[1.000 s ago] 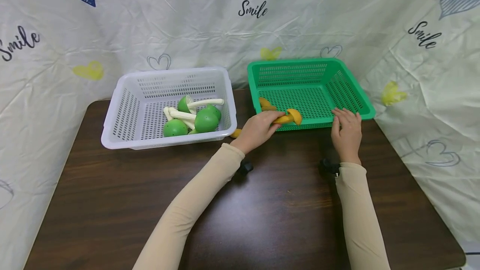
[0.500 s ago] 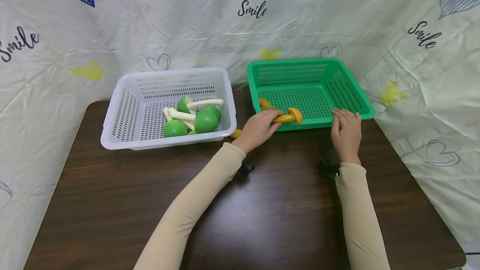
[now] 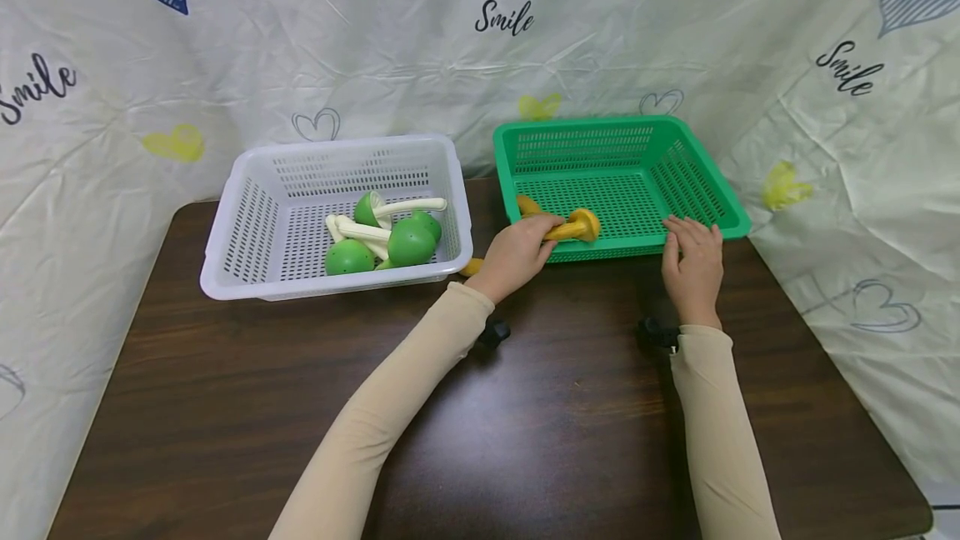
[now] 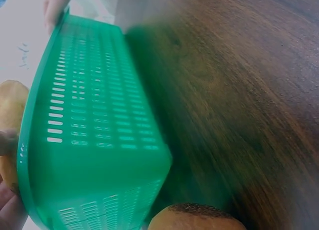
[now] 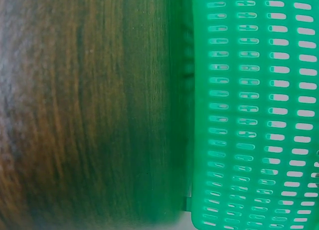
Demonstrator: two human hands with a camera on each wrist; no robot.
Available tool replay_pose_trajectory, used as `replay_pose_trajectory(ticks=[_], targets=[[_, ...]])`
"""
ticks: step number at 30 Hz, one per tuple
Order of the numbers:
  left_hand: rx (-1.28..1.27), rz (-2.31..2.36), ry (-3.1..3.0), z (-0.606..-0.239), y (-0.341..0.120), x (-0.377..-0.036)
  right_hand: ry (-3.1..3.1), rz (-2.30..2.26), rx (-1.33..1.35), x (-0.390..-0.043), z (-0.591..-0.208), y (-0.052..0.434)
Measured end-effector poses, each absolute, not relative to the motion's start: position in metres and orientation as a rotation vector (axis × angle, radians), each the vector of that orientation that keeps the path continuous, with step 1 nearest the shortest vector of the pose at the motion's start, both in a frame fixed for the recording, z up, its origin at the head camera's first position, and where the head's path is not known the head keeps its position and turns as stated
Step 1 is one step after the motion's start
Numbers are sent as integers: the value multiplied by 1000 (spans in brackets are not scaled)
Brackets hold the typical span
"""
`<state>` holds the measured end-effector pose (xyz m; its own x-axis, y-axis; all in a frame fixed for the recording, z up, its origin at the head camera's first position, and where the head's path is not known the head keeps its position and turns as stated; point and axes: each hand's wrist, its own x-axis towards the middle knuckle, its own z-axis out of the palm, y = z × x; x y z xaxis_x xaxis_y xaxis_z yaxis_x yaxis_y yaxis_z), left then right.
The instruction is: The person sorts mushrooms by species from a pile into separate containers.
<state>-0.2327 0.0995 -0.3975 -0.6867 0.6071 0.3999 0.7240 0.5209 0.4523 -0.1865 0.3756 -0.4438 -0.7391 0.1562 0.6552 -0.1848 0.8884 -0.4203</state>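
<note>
My left hand (image 3: 517, 255) pinches a yellow toy mushroom (image 3: 587, 225) by its stem, over the near left part of the green basket (image 3: 622, 250). The mushroom's cap points right, and the left wrist view shows part of the mushroom (image 4: 11, 106) beside the rim. Inside the basket's left end lies another yellow piece (image 3: 528, 205), partly covered by my hand. My right hand (image 3: 693, 265) rests with fairly straight fingers over the near rim, towards its right end. Between the two baskets a yellow piece (image 3: 472, 267) shows on the table, half hidden behind my left hand.
A white basket (image 3: 217, 273) stands to the left, holding several green-capped toy mushrooms (image 3: 411, 242) with pale stems. Both baskets sit at the back of a dark wooden table (image 3: 585, 440). Behind them hangs a printed white cloth (image 3: 405, 82).
The held mushroom has tilted, its cap turning and shifting slightly left with my left hand. My right hand stays at the same place on the rim, and both baskets have kept still.
</note>
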Motion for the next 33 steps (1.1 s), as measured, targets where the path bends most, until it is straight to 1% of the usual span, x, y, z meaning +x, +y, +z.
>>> replay_pose_trajectory(ticks=[16,33], targets=[[-1123,-751,-2699,-386,116,-251,-2328,602,27,-186,-443,376],[-1159,-808,-2690,-386,111,-248,-2328,598,27,-186,-444,378]])
